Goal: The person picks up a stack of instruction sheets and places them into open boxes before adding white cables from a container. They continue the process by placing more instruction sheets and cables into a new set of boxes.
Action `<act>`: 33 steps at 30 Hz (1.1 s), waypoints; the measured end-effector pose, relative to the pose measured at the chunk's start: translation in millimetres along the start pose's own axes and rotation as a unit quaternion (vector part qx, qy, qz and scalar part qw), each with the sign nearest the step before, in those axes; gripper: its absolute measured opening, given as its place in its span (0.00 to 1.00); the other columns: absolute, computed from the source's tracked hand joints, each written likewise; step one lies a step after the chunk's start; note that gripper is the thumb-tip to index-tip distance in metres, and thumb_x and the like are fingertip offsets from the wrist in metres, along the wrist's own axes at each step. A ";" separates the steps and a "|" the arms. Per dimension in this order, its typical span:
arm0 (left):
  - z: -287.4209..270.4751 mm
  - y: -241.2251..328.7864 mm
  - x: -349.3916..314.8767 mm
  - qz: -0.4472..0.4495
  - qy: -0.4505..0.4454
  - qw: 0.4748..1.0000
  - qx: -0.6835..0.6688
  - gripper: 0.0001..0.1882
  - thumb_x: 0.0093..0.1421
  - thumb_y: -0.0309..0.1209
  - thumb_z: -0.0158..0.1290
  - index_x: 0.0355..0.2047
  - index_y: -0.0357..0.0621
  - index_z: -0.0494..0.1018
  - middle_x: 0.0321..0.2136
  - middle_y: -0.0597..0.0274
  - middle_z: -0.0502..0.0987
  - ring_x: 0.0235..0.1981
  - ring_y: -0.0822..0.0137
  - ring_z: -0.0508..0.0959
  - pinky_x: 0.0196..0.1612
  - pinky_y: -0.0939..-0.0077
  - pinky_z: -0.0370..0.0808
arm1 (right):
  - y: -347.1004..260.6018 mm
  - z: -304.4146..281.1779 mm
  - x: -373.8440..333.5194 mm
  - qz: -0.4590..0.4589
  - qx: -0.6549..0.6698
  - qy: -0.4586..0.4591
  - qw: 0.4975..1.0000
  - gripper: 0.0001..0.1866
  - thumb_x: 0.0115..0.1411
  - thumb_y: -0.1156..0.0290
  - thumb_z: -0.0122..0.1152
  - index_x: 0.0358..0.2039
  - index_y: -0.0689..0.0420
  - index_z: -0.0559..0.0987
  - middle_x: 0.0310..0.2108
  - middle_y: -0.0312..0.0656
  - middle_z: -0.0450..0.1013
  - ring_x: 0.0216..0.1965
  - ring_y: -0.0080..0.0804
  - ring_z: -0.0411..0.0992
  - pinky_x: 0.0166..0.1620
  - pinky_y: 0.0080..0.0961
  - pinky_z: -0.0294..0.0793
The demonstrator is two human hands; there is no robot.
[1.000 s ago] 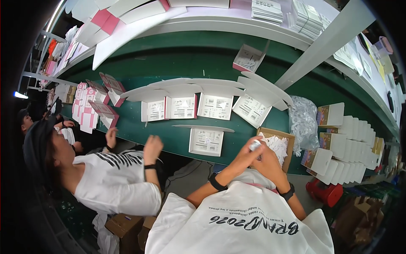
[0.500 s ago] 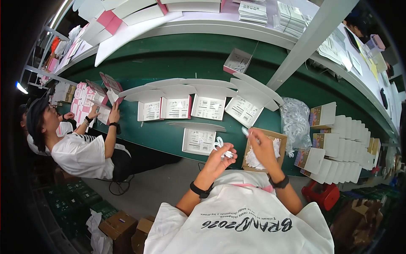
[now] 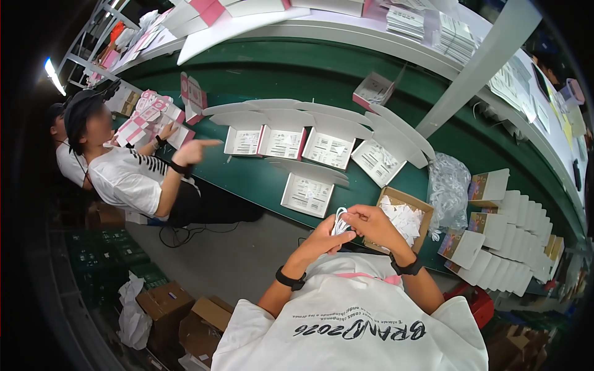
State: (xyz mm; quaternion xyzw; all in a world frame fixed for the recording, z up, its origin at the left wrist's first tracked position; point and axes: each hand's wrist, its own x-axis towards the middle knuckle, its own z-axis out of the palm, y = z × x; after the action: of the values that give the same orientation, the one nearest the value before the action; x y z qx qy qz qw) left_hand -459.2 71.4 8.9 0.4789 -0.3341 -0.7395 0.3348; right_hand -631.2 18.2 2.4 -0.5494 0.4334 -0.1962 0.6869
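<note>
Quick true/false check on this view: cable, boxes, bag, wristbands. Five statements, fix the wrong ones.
1. The left hand holds a coiled white cable. True.
2. The brown box holds white paper pieces. True.
3. The plastic bag lies left of the brown box. False: it lies to the right.
4. The white box nearest the left hand is closed. False: its lid is open.
5. Both of the person's wrists carry black bands. True.
</note>
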 end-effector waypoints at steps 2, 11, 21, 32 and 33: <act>-13.6 -0.6 -10.8 -0.035 -0.011 0.999 -0.033 0.09 0.64 0.36 0.48 0.35 0.43 0.66 0.22 0.67 0.68 0.18 0.78 0.67 0.19 0.85 0.61 | -4.8 2.4 -1.9 0.014 0.049 -0.003 0.999 0.14 0.62 0.65 0.57 0.38 0.65 0.78 0.26 0.35 0.73 0.25 0.18 0.68 0.30 0.17 0.69; -108.3 36.4 -10.7 0.070 0.007 0.987 -0.147 0.14 0.66 0.40 0.41 0.34 0.42 0.66 0.23 0.63 0.69 0.18 0.75 0.67 0.20 0.82 0.63 | -45.4 -22.4 57.5 -0.147 0.176 0.232 0.945 0.11 0.62 0.69 0.55 0.40 0.64 0.77 0.29 0.37 0.75 0.27 0.20 0.72 0.31 0.15 0.69; -262.9 118.7 102.0 0.267 0.196 0.856 0.396 0.16 0.61 0.32 0.53 0.45 0.36 0.70 0.32 0.61 0.74 0.27 0.74 0.73 0.29 0.81 0.71 | 25.4 -15.3 39.4 -0.050 0.007 0.368 0.928 0.12 0.63 0.70 0.53 0.44 0.62 0.76 0.32 0.37 0.76 0.28 0.20 0.72 0.32 0.16 0.70; -118.7 99.3 54.9 0.097 -0.184 0.966 0.152 0.12 0.63 0.28 0.50 0.45 0.36 0.71 0.39 0.58 0.76 0.38 0.72 0.76 0.42 0.79 0.72 | 158.1 -68.2 -108.3 0.117 0.083 0.623 0.769 0.09 0.62 0.73 0.51 0.38 0.63 0.78 0.29 0.37 0.76 0.29 0.23 0.72 0.30 0.19 0.70; -104.5 84.7 58.7 0.051 -0.208 0.966 0.147 0.12 0.63 0.28 0.50 0.45 0.36 0.71 0.39 0.59 0.77 0.38 0.72 0.76 0.43 0.79 0.72 | 171.9 -83.6 -108.4 0.141 0.104 0.662 0.728 0.09 0.61 0.73 0.52 0.38 0.63 0.78 0.29 0.38 0.76 0.29 0.24 0.73 0.31 0.21 0.71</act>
State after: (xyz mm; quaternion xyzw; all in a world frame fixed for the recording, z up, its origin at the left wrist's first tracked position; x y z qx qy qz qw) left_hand -365.6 -41.3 16.3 0.3406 -0.5255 -0.7478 0.2206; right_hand -793.9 105.0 -117.1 -0.1380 0.8276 -0.4552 0.2979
